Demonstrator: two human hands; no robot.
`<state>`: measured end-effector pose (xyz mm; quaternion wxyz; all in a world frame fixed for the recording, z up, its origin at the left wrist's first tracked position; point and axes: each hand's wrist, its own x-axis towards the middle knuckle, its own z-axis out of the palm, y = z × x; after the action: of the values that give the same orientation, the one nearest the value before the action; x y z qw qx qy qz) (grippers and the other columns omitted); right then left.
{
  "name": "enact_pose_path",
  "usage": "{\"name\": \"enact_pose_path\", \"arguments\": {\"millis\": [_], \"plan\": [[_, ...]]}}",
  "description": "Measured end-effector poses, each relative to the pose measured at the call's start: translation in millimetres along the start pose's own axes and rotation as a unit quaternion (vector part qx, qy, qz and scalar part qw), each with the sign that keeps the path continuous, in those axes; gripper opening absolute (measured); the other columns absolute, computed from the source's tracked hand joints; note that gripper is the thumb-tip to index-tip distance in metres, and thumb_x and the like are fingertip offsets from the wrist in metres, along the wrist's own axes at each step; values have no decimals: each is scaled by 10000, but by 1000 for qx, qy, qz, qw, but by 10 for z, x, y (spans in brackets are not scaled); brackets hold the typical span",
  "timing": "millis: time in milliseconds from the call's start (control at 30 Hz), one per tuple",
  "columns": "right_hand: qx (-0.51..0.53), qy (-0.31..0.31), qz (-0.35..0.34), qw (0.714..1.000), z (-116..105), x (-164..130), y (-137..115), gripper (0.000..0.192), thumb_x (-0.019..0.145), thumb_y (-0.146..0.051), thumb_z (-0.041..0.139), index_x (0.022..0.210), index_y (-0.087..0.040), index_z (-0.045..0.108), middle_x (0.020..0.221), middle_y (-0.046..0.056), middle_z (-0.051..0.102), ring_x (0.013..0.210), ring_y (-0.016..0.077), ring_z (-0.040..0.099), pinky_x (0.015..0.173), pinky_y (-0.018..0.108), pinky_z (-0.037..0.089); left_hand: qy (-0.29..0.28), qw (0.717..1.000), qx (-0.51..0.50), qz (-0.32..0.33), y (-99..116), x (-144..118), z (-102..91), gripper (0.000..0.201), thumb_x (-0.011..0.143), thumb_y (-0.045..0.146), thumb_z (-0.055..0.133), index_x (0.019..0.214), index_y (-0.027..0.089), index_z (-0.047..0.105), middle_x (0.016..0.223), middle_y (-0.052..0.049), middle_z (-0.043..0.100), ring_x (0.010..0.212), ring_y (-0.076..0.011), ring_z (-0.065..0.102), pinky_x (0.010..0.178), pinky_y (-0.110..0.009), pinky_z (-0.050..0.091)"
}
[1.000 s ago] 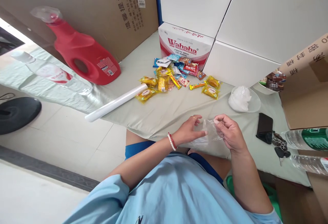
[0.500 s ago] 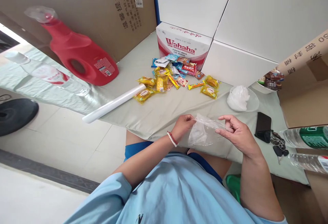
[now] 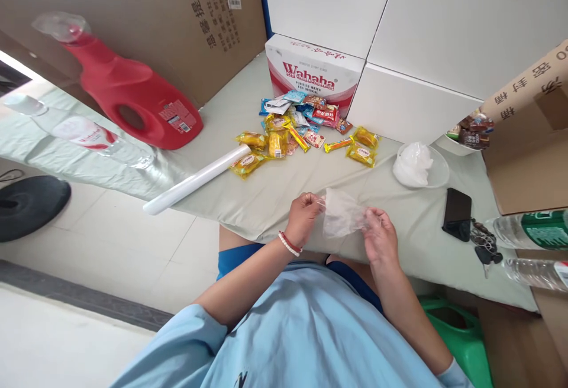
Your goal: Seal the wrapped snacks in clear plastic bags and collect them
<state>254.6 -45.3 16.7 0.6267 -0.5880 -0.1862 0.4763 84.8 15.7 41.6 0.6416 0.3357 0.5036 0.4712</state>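
A thin, see-through plastic bag (image 3: 341, 215) is stretched between my two hands above the table's near edge. My left hand (image 3: 305, 215) pinches one side of it, a beaded bracelet (image 3: 290, 245) around that wrist. On the opposite side my right hand (image 3: 379, 235) is closed on the bag, with part of the film over its fingers. Beyond the hands lie yellow-wrapped snack cakes (image 3: 361, 154) and a heap of small blue, red and brown snack packets (image 3: 306, 110). A bunched white plastic bag (image 3: 413, 164) sits in a clear bowl (image 3: 441, 170) at the right.
At left are a white roll (image 3: 197, 180), a red jug (image 3: 142, 101) and a clear bottle (image 3: 84, 131). A Wahaha carton (image 3: 313, 74) stands behind the snacks. To the right lie a phone (image 3: 457, 213), keys (image 3: 487, 246) and water bottles (image 3: 530, 229). A green container (image 3: 461, 340) is below.
My right hand has moved left, closer to my left hand, and now grips the bag's side. The bag hangs flatter between them. My left hand has shifted slightly left.
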Motion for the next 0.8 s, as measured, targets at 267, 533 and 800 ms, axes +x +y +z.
{"name": "enact_pose_path", "arguments": {"millis": [267, 533, 800], "plan": [[-116, -86, 7, 989, -137, 185, -459, 448, 726, -547, 860, 911, -237, 595, 632, -84, 503, 433, 48, 346, 391, 188, 236, -53, 995, 83, 20, 258, 155, -212, 285, 674, 389, 792, 789, 204, 609, 684, 57, 562, 474, -64, 400, 479, -219, 315], [-236, -184, -51, 953, -335, 437, -696, 362, 764, -532, 841, 876, -212, 715, 785, -11, 623, 691, 112, 522, 597, 222, 428, -243, 910, 329, 69, 717, 409, -686, 176, 659, 339, 828, 697, 201, 726, 703, -9, 646, 668, -156, 556, 599, -235, 398], [-170, -98, -7, 980, -183, 358, -554, 477, 718, -609, 839, 898, -249, 582, 623, -61, 559, 501, 102, 483, 436, 200, 371, -206, 965, 122, -110, 466, 271, -798, 436, 694, 571, 841, 774, 191, 641, 624, 45, 520, 542, -90, 427, 518, -198, 351]]}}
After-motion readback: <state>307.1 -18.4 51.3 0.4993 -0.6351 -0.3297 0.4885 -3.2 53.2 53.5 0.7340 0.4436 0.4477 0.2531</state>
